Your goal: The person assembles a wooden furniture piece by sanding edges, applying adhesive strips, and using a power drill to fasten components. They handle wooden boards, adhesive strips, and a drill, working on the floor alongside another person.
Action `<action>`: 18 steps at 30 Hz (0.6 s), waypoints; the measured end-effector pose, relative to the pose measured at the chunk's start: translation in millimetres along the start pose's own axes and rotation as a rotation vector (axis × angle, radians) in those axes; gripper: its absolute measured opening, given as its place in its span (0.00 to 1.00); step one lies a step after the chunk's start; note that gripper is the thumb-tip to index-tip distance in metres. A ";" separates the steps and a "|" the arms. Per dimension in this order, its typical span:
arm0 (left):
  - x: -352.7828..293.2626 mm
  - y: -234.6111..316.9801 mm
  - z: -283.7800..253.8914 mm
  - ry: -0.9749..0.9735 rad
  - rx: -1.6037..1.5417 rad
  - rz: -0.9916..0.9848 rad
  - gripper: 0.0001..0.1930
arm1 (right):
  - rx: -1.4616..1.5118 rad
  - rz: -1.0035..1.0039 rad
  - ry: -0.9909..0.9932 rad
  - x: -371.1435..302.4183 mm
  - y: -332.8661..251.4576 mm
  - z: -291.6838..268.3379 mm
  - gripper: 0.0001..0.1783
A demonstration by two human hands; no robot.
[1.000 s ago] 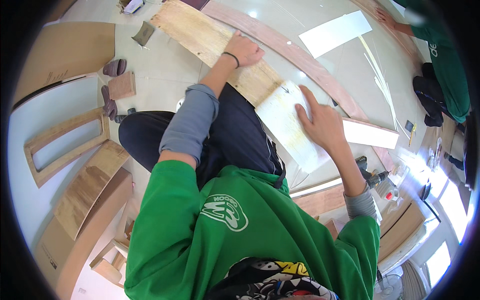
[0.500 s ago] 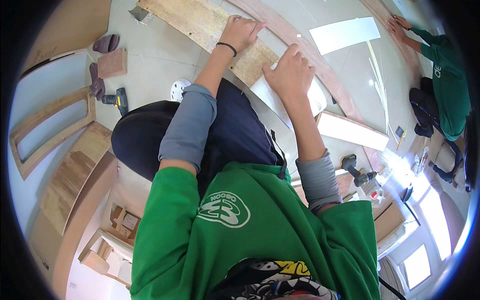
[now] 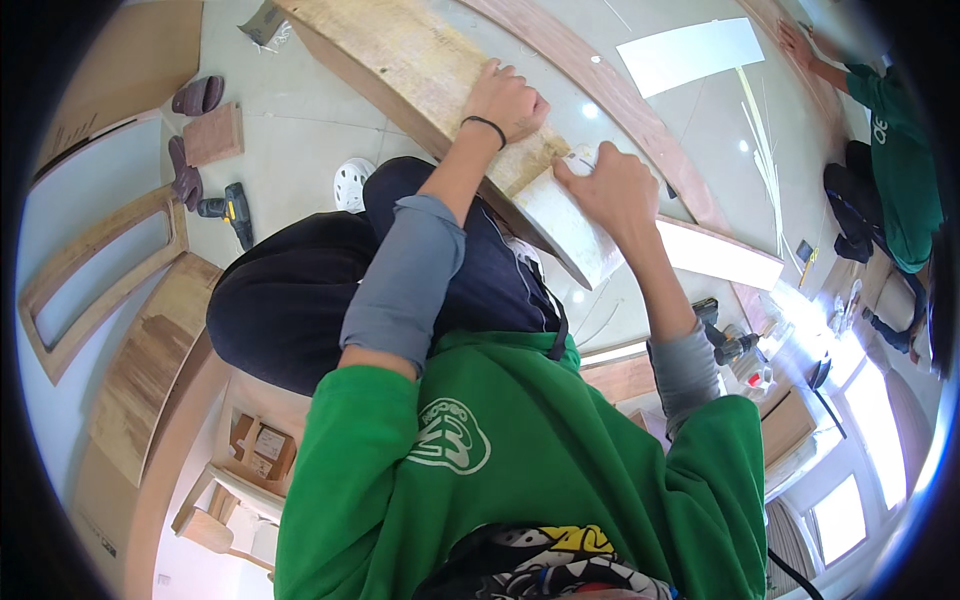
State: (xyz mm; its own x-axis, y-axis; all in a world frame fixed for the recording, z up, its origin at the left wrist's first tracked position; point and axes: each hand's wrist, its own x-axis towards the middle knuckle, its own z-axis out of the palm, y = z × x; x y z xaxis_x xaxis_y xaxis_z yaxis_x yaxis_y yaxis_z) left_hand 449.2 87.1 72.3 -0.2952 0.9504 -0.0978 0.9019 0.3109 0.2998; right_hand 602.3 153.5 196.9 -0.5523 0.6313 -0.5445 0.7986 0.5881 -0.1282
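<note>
A long wooden board point(image 3: 400, 50) with a worn, yellowish face lies across in front of my knees, tilted so its near side shows. White sheet material point(image 3: 565, 215) covers its near right end. My left hand point(image 3: 508, 103), a black band at its wrist, is closed over the board's far edge. To the right, my right hand point(image 3: 620, 195) is closed at the white-covered end. A small white piece with a dark mark point(image 3: 580, 160) shows beside its thumb; the fingers hide most of what they hold.
Reddish planks point(image 3: 610, 90) and white panels point(image 3: 690, 57) lie beyond the board, with thin strips point(image 3: 762, 160) nearby. A cordless drill point(image 3: 237, 215) lies left, another drill point(image 3: 735, 345) right. A co-worker in green point(image 3: 905, 170) is at far right, one hand on a plank.
The board has tilted, now showing more of its near side. My left hand has shifted right and down, fingers curled in more; my right hand has also moved right and down.
</note>
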 end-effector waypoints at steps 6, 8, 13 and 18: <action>-13.4 -26.6 -24.4 0.300 -0.008 0.023 0.15 | 0.086 -0.155 0.133 -16.2 -29.7 -7.9 0.30; -10.7 -36.2 -33.1 0.370 -0.009 0.041 0.14 | 0.073 -0.218 0.181 -15.9 -34.9 -11.3 0.27; -4.8 -39.2 -35.2 0.362 -0.045 0.014 0.14 | 0.072 -0.186 0.181 -13.0 -31.2 -16.1 0.29; -1.6 -39.1 -34.0 0.357 -0.039 -0.019 0.14 | 0.058 -0.223 0.152 -22.9 -4.7 -15.4 0.27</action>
State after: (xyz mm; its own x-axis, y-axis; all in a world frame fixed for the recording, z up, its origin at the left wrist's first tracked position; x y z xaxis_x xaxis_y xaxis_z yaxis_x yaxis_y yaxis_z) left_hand 403.8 73.4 93.0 -0.4092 0.8824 0.2321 0.8847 0.3214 0.3377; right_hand 607.5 144.1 222.7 -0.7421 0.5605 -0.3676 0.6632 0.6937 -0.2810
